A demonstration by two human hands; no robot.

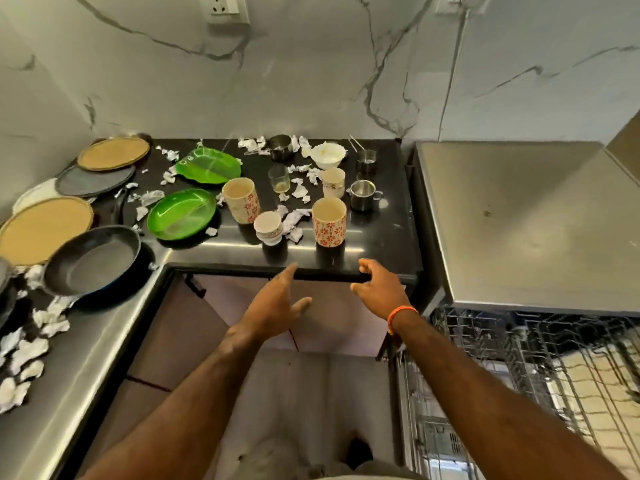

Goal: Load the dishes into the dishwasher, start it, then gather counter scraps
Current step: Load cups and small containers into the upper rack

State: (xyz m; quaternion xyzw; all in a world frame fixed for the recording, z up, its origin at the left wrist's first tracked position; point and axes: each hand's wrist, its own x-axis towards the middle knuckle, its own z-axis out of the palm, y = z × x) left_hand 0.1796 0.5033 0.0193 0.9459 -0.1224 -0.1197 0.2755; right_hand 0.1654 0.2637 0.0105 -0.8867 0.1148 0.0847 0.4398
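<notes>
Dishes crowd the counter [377, 233] just beyond your empty, loosely spread left hand [277, 303] and right hand [379, 285], so take the floral cup [329, 221] nearest your right hand first (dishwasher rack [519, 348] waits to its right).

The tabletop [377, 216] is glossy black. On it, two bright green plates [181, 214], tan plates [45, 228], a grey plate [93, 180], cream cups [329, 221] with a red flower pattern, a white bowl [327, 154], white paper scraps [294, 220]. The wall [311, 71] behind is white marble with grey veins. An orange wristband [401, 311] circles one wrist.
</notes>
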